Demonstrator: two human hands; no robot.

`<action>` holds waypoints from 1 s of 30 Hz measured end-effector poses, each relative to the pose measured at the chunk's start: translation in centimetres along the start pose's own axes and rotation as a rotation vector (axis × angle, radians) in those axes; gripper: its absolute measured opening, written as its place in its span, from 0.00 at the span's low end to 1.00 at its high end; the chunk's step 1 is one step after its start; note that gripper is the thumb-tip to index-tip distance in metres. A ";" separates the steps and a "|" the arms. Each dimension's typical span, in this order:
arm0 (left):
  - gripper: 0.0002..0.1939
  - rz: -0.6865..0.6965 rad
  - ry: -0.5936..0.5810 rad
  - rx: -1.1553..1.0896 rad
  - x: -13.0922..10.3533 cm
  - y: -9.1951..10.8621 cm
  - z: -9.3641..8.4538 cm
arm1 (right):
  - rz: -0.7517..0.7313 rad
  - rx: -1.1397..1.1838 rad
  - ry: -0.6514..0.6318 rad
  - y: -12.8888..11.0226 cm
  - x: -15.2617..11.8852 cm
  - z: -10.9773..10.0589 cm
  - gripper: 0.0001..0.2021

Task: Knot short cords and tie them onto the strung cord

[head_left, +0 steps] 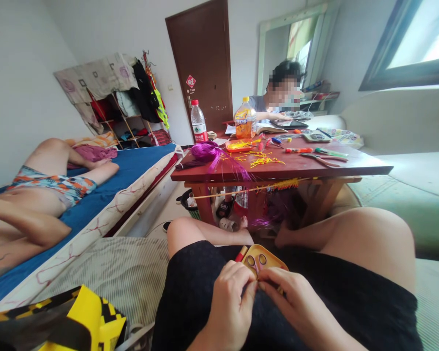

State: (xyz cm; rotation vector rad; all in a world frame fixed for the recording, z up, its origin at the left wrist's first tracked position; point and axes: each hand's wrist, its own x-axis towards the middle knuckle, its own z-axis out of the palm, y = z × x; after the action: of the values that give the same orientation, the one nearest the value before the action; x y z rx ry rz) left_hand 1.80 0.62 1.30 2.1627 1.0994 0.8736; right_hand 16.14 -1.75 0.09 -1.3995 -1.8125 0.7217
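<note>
Above my lap, my left hand [234,297] and my right hand [290,295] meet with thumbs and fingertips pinched together. Whatever lies between the fingertips is too small to make out. Just beyond them a yellow tray [274,259] rests on my lap. In it lie small scissors [256,262], handles toward the table, their blades partly hidden by my fingers. A red and yellow tube [241,254] leans at the tray's left edge, close to my left knuckles.
Ahead stands a red table [205,170] with purple strands [215,156], yellow pieces [265,161], pliers [325,160], a water bottle [198,122] and an orange drink bottle [245,119]. A person [259,103] sits behind it. Another person [40,195] lies on the bed [131,165] at left.
</note>
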 end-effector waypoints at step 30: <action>0.10 0.000 0.079 -0.084 -2.1 1.0 -0.3 | 0.150 0.602 0.146 0.2 0.3 0.7 0.15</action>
State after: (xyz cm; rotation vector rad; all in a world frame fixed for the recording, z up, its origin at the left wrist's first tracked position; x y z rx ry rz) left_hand 1.11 -1.54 1.56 2.0755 1.0808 0.9952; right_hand 15.63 -1.45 -0.48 -1.1457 -1.2379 1.1012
